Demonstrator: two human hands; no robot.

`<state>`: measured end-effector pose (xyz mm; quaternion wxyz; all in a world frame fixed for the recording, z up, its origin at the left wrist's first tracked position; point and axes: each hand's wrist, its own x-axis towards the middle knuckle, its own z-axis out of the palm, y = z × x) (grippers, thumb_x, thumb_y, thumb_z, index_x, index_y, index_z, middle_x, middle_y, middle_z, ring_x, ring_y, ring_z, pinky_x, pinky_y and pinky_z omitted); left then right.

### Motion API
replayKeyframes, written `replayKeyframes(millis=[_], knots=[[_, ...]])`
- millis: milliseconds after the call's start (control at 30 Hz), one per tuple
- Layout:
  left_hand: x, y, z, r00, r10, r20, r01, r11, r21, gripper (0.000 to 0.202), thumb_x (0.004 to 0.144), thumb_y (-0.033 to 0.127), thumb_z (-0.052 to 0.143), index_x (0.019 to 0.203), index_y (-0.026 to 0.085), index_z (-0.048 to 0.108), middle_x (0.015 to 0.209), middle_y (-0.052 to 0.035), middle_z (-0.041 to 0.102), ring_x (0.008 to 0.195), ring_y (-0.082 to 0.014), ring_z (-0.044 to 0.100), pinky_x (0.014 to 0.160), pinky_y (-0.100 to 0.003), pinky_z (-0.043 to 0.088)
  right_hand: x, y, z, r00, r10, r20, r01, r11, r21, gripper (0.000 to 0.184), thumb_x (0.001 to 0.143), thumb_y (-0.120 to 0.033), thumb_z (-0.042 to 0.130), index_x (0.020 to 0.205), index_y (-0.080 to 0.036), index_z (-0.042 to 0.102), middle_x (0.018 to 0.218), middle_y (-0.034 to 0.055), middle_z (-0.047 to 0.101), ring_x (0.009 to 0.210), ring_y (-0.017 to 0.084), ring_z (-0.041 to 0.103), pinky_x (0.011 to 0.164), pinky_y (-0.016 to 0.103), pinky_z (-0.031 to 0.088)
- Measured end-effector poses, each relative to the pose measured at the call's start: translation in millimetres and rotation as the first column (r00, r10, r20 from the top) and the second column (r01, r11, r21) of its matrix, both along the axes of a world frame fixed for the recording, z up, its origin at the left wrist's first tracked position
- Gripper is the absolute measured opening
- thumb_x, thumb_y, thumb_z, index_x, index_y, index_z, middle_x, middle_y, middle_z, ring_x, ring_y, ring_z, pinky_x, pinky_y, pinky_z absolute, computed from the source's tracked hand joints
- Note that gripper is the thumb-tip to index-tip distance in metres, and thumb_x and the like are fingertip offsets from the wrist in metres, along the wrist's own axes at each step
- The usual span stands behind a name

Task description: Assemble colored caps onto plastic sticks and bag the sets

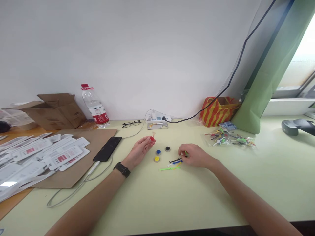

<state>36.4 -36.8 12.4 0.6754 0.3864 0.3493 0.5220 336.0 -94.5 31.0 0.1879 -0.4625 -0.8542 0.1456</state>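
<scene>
My left hand [139, 151] pinches a small round red piece [152, 138] between thumb and fingers, just above the table. To its right stand small round pots with a blue top [158, 152], a black top [167, 148] and a yellow top [157, 159]. My right hand [195, 155] is closed around a small green piece [186, 153], mostly hidden by the fingers. Beside and below those fingers lie thin plastic sticks: a black one [173, 161], a blue one [177, 162], a light green one [169, 169], plus white and yellow ones partly overlapped.
Clear bags of coloured sticks [221, 139] lie at right, before a red-and-yellow striped bag [219, 113]. A phone [107, 149] with cable, glasses [131, 124], a bottle [95, 106], a carton [52, 111] and white packages [59, 157] occupy the left. A power strip [158, 118] sits by the wall.
</scene>
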Motion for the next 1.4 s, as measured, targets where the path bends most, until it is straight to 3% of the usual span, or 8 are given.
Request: replayKeyframes(millis=[167, 533, 667, 900, 1100, 1400], knots=[[1.2, 0.1, -1.0, 1.0, 0.0, -0.014, -0.001, 1.0, -0.016, 0.012, 0.093, 0.02, 0.072, 0.101, 0.011, 0.074, 0.111, -0.013, 0.077, 0.102, -0.0167, 0.074, 0.092, -0.021, 0.059, -4.0, -1.7, -2.6, 0.995, 0.082, -0.062, -0.087, 0.993, -0.076, 0.011, 0.082, -0.011, 0.06, 0.079, -0.021, 0.063, 0.084, 0.0013, 0.065, 0.074, 0.016, 0.059, 0.068, 0.027, 0.042], [1.0, 0.0, -5.5, 0.999, -0.01, -0.053, 0.007, 0.999, -0.046, 0.015, 0.094, 0.026, 0.072, 0.101, 0.013, 0.072, 0.112, -0.0158, 0.077, 0.101, -0.0184, 0.074, 0.093, -0.025, 0.059, -5.7, -1.7, -4.4, 0.984, 0.039, -0.174, -0.057, 0.993, -0.1, 0.009, 0.094, -0.017, 0.051, 0.088, -0.022, 0.055, 0.085, -0.0003, 0.063, 0.074, 0.016, 0.055, 0.067, 0.028, 0.042], [1.9, -1.3, -4.3, 0.998, 0.0, -0.059, -0.004, 0.998, -0.061, 0.015, 0.094, 0.026, 0.072, 0.101, 0.013, 0.072, 0.113, -0.0164, 0.077, 0.101, -0.0183, 0.075, 0.094, -0.026, 0.059, -10.6, -1.1, -10.6, 0.981, -0.003, -0.193, -0.005, 0.999, -0.041, 0.012, 0.097, -0.016, 0.044, 0.089, -0.023, 0.05, 0.082, -0.0013, 0.059, 0.07, 0.016, 0.05, 0.063, 0.027, 0.038], [2.3, -0.4, -6.7, 0.998, 0.006, -0.059, -0.009, 0.999, -0.052, 0.012, 0.091, 0.022, 0.074, 0.1, 0.013, 0.073, 0.113, -0.0146, 0.077, 0.103, -0.0191, 0.074, 0.099, -0.028, 0.058, -17.4, 1.7, -25.1, 0.967, 0.024, -0.253, -0.003, 0.997, 0.083, 0.028, 0.092, -0.002, 0.037, 0.093, -0.022, 0.056, 0.096, 0.0028, 0.061, 0.079, 0.017, 0.057, 0.073, 0.029, 0.042], [3.9, -1.0, -4.5, 0.998, 0.032, -0.051, -0.035, 0.998, -0.059, 0.01, 0.091, 0.018, 0.073, 0.098, 0.012, 0.073, 0.112, -0.0146, 0.077, 0.101, -0.0191, 0.075, 0.098, -0.027, 0.058, -18.0, 4.3, -31.6, 0.954, 0.03, -0.298, -0.001, 0.995, 0.096, 0.035, 0.088, 0.001, 0.038, 0.097, -0.021, 0.063, 0.102, 0.0056, 0.063, 0.079, 0.016, 0.06, 0.071, 0.029, 0.044], [3.9, -3.2, -2.0, 0.998, 0.054, -0.028, -0.055, 0.998, -0.029, 0.015, 0.087, 0.019, 0.078, 0.099, 0.013, 0.071, 0.111, -0.0129, 0.076, 0.102, -0.0194, 0.075, 0.1, -0.028, 0.057, -20.6, 0.3, -26.8, 0.955, 0.017, -0.295, 0.001, 0.998, 0.06, 0.031, 0.089, 0.0, 0.039, 0.094, -0.02, 0.063, 0.101, 0.0055, 0.063, 0.077, 0.016, 0.058, 0.07, 0.029, 0.042]])
